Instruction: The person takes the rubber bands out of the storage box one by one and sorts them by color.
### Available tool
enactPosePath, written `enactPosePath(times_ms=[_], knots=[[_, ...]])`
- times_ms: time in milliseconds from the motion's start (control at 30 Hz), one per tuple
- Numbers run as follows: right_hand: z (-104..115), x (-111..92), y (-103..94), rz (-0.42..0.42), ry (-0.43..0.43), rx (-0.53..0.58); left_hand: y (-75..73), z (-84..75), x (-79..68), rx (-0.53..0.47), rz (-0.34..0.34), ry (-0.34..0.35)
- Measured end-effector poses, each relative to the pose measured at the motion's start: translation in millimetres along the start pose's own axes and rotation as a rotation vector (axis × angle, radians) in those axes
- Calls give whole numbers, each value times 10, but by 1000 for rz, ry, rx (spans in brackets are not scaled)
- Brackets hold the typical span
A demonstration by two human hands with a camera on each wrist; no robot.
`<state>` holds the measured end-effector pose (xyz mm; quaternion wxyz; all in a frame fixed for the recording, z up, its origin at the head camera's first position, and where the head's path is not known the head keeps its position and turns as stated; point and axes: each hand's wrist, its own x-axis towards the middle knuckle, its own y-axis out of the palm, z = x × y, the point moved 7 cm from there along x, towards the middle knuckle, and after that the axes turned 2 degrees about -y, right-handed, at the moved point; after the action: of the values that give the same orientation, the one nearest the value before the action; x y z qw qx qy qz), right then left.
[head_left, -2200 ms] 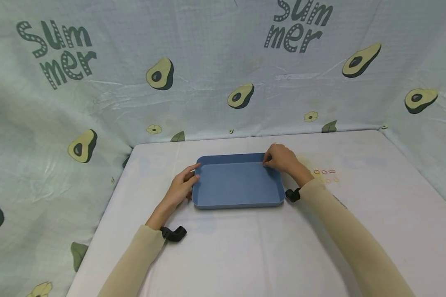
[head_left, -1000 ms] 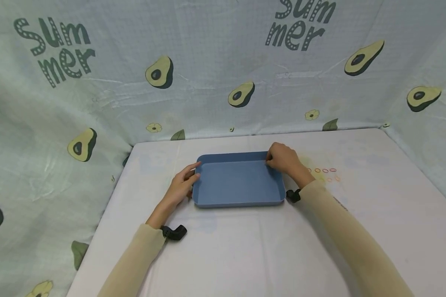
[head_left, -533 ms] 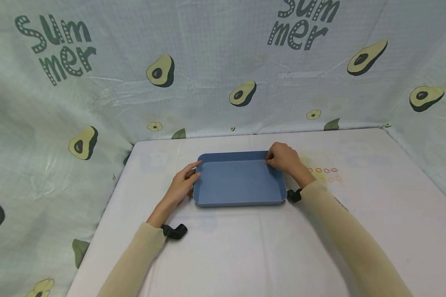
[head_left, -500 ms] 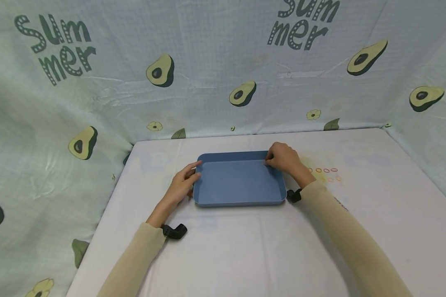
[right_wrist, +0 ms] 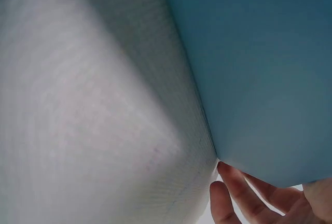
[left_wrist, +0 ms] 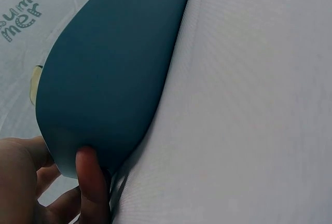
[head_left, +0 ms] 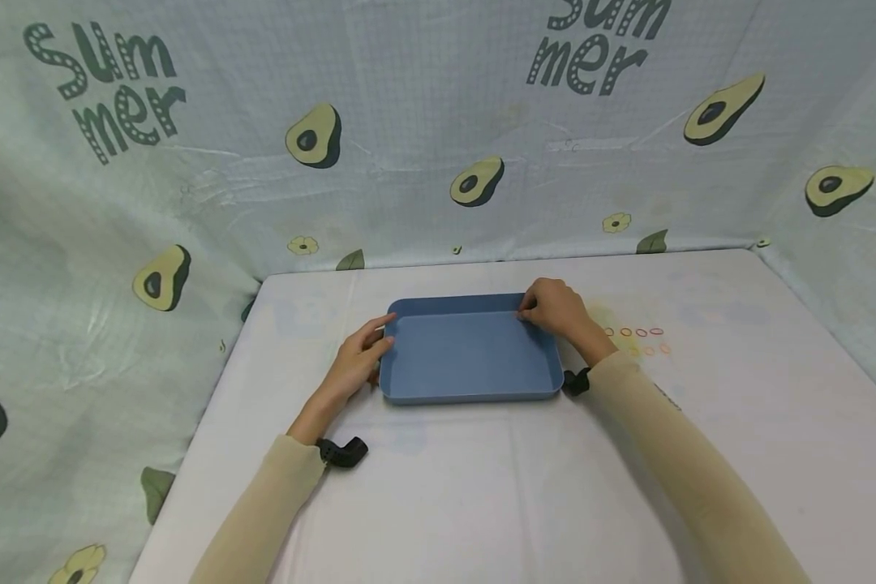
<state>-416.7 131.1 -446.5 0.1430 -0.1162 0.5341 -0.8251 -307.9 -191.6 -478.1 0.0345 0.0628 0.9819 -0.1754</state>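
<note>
A shallow blue rectangular tray point(head_left: 474, 357) lies flat on the white-covered table, its inside bare. At its left end my left hand point(head_left: 350, 365) grips the side, with index finger and thumb over the rim in the head view. The left wrist view has a fingertip point(left_wrist: 89, 156) pressed against the outside of the tray wall point(left_wrist: 104, 79). My right hand point(head_left: 555, 310) grips the back right corner, thumb and index finger pinched together over the rim. In the right wrist view, fingers point(right_wrist: 244, 193) sit under the lower end of the tray wall point(right_wrist: 259, 79).
The white tablecloth point(head_left: 438, 487) has faint stains and small red and orange oval outlines point(head_left: 633, 332) right of the tray. Behind hangs a pale curtain point(head_left: 409, 97) printed with avocados and lettering. A black wrist mount point(head_left: 341, 453) is on the left arm, another point(head_left: 576, 381) on the right.
The head view has shifted slightly, so everything sits a little higher. The right fingertips have edged slightly left along the back corner of the tray. The left hand and tray hold still.
</note>
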Motion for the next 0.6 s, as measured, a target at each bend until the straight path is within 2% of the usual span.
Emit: enactPosePath(times_ms=[333, 600], knots=[[-32, 27, 16, 23, -8, 12, 11, -10, 14, -13, 15, -1], [-5, 18, -16, 5, -35, 7, 2, -1, 10, -6, 8, -9]])
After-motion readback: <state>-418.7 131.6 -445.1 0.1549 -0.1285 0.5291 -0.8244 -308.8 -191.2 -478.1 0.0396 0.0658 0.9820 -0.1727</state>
